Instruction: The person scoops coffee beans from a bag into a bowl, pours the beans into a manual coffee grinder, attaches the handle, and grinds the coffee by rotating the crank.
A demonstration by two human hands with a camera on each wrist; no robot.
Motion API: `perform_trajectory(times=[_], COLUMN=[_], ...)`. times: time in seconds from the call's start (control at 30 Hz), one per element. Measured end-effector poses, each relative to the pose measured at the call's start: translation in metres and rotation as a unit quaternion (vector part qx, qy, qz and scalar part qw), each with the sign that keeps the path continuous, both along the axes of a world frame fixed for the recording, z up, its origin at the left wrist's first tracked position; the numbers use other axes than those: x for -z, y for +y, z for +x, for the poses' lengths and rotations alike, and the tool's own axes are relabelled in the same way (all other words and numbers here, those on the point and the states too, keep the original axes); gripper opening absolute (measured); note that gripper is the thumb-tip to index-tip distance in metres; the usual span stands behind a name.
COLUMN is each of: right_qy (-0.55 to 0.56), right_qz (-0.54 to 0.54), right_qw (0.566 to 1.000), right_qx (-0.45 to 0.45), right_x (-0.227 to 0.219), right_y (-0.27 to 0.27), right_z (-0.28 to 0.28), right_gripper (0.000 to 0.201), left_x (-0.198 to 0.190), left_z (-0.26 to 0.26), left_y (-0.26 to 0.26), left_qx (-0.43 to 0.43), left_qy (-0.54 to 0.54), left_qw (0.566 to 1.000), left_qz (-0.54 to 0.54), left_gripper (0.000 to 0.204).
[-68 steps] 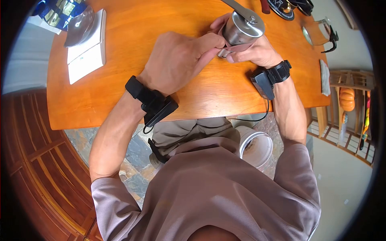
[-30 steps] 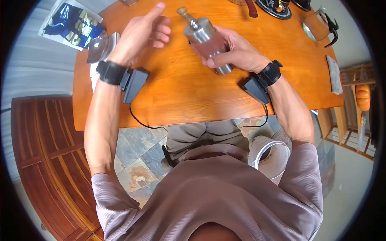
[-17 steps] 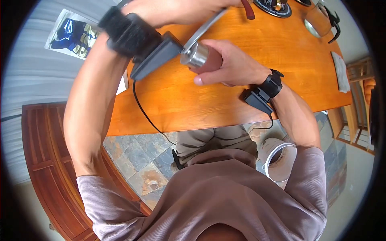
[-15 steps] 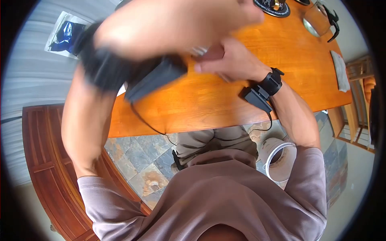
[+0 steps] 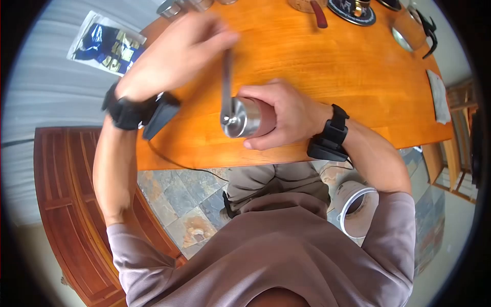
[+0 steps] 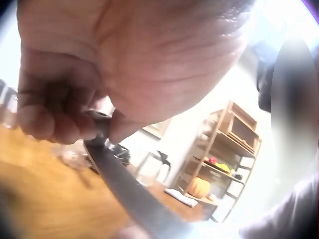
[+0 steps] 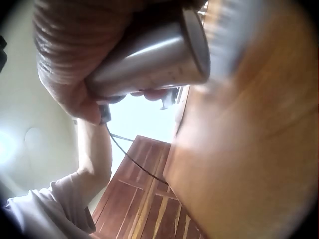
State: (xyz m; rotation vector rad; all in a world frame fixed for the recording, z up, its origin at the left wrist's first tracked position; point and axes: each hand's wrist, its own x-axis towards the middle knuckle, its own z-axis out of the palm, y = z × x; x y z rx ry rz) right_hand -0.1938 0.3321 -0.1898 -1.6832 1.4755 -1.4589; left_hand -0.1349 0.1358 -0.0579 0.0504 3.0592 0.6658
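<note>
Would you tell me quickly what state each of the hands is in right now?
Left hand: closed, gripping the outer end of the crank.
Right hand: closed around the body of the grinder.

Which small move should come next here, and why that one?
Probably the left hand should swing the crank a little way round: its fingers curl at the crank's outer end, while the right hand grips the tilted grinder by its body.

So it's a glossy orange-brown wooden table, with a glass carafe, folded grey cloth and round black mat sitting on it.
</note>
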Motion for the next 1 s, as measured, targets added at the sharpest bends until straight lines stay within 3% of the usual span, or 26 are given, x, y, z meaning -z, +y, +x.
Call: perform_trajectory(times=[0.03, 0.07, 0.13, 0.17, 0.2, 0.27, 0.3, 0.33, 0.4, 0.47, 0.57, 0.7, 0.77, 0.8, 0.83, 0.9, 0.97, 1.0], right_qy=[0.003, -0.051, -0.106, -0.129, -0.152, -0.202, -0.228, -0.255, -0.239, -0.157, -0.192, -0.161, -0.177, -0.160, -0.158, -0.166, -0.125, -0.213], right_qz=[0.000, -0.028, -0.054, -0.061, -0.067, -0.082, -0.091, -0.099, -0.085, -0.078, -0.046, -0.058, -0.013, -0.037, -0.028, -0.013, -0.020, 0.015], right_qw=[1.000, 0.998, 0.992, 0.987, 0.982, 0.966, 0.955, 0.942, 0.947, 0.968, 0.967, 0.970, 0.965, 0.969, 0.969, 0.969, 0.972, 0.962], right_qx=[-0.008, 0.023, 0.052, 0.072, 0.092, 0.141, 0.167, 0.194, 0.198, 0.179, 0.161, 0.170, 0.193, 0.184, 0.188, 0.180, 0.199, 0.171], right_x=[0.006, 0.010, 0.012, 0.009, 0.005, -0.002, -0.003, -0.003, 0.000, 0.011, 0.016, 0.018, 0.015, 0.020, 0.020, 0.019, 0.019, 0.010], right_y=[-0.002, -0.002, -0.001, -0.001, 0.000, 0.004, 0.006, 0.008, 0.003, -0.009, -0.018, -0.016, -0.010, -0.012, -0.011, -0.009, -0.006, -0.002], right_z=[-0.001, -0.003, -0.009, -0.016, -0.024, -0.040, -0.045, -0.048, -0.043, -0.039, -0.033, -0.038, -0.040, -0.045, -0.046, -0.046, -0.045, -0.044], right_gripper=[0.041, 0.042, 0.044, 0.045, 0.046, 0.048, 0.049, 0.051, 0.051, 0.046, 0.053, 0.055, 0.058, 0.060, 0.060, 0.065, 0.054, 0.051], left_x=[0.000, 0.000, 0.001, -0.003, -0.013, -0.033, -0.020, -0.045, -0.042, -0.019, 0.023, 0.049, 0.065, 0.069, 0.076, 0.092, 0.109, 0.112], left_z=[-0.012, -0.013, 0.000, 0.010, 0.020, 0.040, 0.054, 0.053, 0.049, 0.039, 0.033, 0.040, 0.054, 0.061, 0.068, 0.083, 0.097, 0.104], left_y=[0.013, 0.033, 0.084, 0.100, 0.108, 0.111, 0.090, 0.080, 0.051, -0.002, -0.036, -0.026, -0.020, -0.017, -0.014, -0.010, -0.005, -0.001], left_qx=[0.076, 0.067, 0.235, 0.318, 0.318, 0.253, 0.201, 0.112, -0.061, -0.096, -0.097, -0.149, -0.237, -0.246, -0.245, -0.290, -0.299, -0.314], left_qy=[0.069, 0.071, 0.244, 0.325, 0.325, 0.159, 0.146, 0.021, -0.033, -0.059, -0.007, 0.076, 0.159, 0.181, 0.179, 0.194, 0.192, 0.179], left_qw=[0.993, 0.994, 0.932, 0.874, 0.874, 0.946, 0.958, 0.988, 0.987, 0.992, 0.995, 0.979, 0.926, 0.923, 0.921, 0.878, 0.864, 0.842], left_qz=[-0.051, -0.051, -0.132, -0.171, -0.172, -0.127, -0.143, -0.103, -0.146, -0.060, 0.033, 0.116, 0.247, 0.234, 0.244, 0.328, 0.357, 0.402], left_gripper=[0.034, 0.034, 0.027, 0.024, 0.024, 0.017, 0.015, 0.013, 0.019, 0.026, 0.028, 0.035, 0.051, 0.058, 0.058, 0.061, 0.059, 0.055])
